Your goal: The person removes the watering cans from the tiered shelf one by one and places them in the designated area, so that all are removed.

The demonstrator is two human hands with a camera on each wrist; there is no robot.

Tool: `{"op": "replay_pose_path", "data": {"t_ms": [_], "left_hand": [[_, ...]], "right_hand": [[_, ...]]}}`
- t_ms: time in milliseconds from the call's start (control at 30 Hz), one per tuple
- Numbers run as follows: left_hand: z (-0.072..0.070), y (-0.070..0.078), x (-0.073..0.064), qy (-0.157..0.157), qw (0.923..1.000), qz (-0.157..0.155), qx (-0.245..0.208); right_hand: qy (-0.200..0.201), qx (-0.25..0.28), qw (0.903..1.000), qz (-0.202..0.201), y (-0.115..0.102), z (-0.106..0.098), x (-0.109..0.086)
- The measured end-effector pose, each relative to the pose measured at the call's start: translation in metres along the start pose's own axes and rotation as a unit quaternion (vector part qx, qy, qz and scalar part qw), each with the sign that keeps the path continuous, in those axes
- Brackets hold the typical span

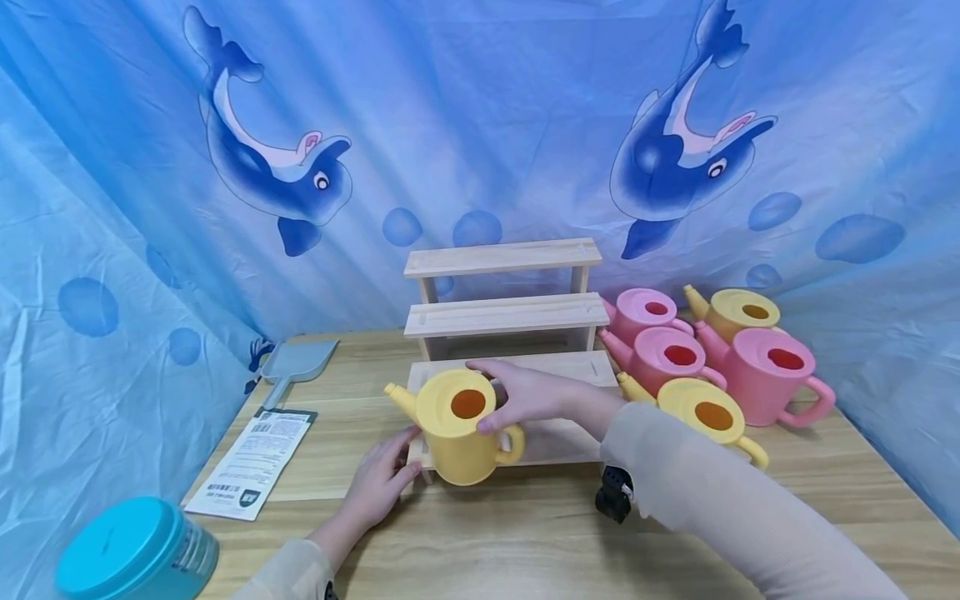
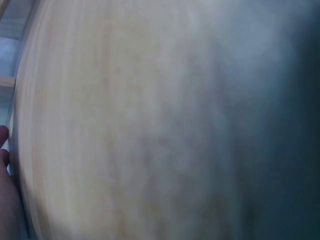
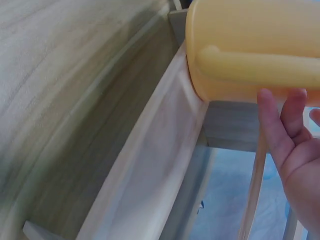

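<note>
My right hand (image 1: 528, 393) grips a yellow watering can (image 1: 457, 442) from its far right side, thumb by the top opening and fingers behind. The can is upright, its spout pointing left, at the left end of the lowest step of a three-step wooden shelf (image 1: 510, 315). In the right wrist view, fingers (image 3: 270, 112) lie against the can beside its handle, and its base is right at the board (image 3: 150, 165). My left hand (image 1: 378, 483) holds the left front corner of that lowest step, fingertips partly hidden; only a sliver of it shows in the left wrist view.
Right of the shelf stand several pink watering cans (image 1: 757, 383) and yellow ones (image 1: 693, 408), partly behind my right sleeve. On the left lie a light blue dustpan-like scoop (image 1: 300, 360), a white printed packet (image 1: 255, 467) and a turquoise lidded tub (image 1: 135, 550). A blue dolphin curtain (image 1: 480, 125) closes off the back.
</note>
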State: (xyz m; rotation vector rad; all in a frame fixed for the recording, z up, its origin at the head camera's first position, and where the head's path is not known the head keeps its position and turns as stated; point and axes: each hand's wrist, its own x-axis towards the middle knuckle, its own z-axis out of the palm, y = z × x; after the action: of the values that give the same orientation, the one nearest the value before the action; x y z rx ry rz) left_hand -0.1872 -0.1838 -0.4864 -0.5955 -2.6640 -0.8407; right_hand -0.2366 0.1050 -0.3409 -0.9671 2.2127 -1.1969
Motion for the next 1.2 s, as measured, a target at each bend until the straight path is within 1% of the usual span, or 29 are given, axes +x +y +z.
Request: {"op": "replay_pose_path", "data": {"t_ms": [167,233,400,467,533,733,867,1100,1200], "left_hand": [[0.0,0.0,0.0,-0.006,0.9999,-0.009,-0.002],[-0.001,0.001,0.0,-0.007,0.9999,-0.012,-0.001],[-0.002,0.001,0.001,-0.004,1.0,-0.009,-0.001],[-0.002,0.001,0.001,-0.003,1.0,-0.006,0.0],[-0.001,0.0,0.001,-0.002,1.0,-0.004,0.001],[0.0,-0.001,0.001,-0.003,1.0,0.002,0.006],[0.0,-0.001,0.001,-0.006,1.0,0.002,0.0],[-0.001,0.001,0.002,-0.01,0.9999,-0.005,-0.002],[-0.001,0.001,0.002,-0.013,0.9999,-0.01,-0.003]], "right_hand": [[-0.013,0.017,0.9993,-0.029,0.001,0.004,0.002],[-0.01,0.022,0.9995,-0.018,0.0,0.005,0.001],[-0.016,0.082,0.9964,0.017,-0.002,0.007,-0.002],[-0.021,0.105,0.994,0.023,-0.003,0.007,-0.004],[-0.023,0.112,0.9932,0.024,-0.003,0.007,-0.005],[-0.022,0.1,0.9945,0.021,-0.002,0.003,-0.012],[-0.012,0.084,0.996,0.027,0.0,-0.002,-0.021],[0.026,0.006,0.9991,0.034,0.005,-0.012,-0.036],[0.029,-0.007,0.9991,0.03,0.007,-0.015,-0.042]]}}
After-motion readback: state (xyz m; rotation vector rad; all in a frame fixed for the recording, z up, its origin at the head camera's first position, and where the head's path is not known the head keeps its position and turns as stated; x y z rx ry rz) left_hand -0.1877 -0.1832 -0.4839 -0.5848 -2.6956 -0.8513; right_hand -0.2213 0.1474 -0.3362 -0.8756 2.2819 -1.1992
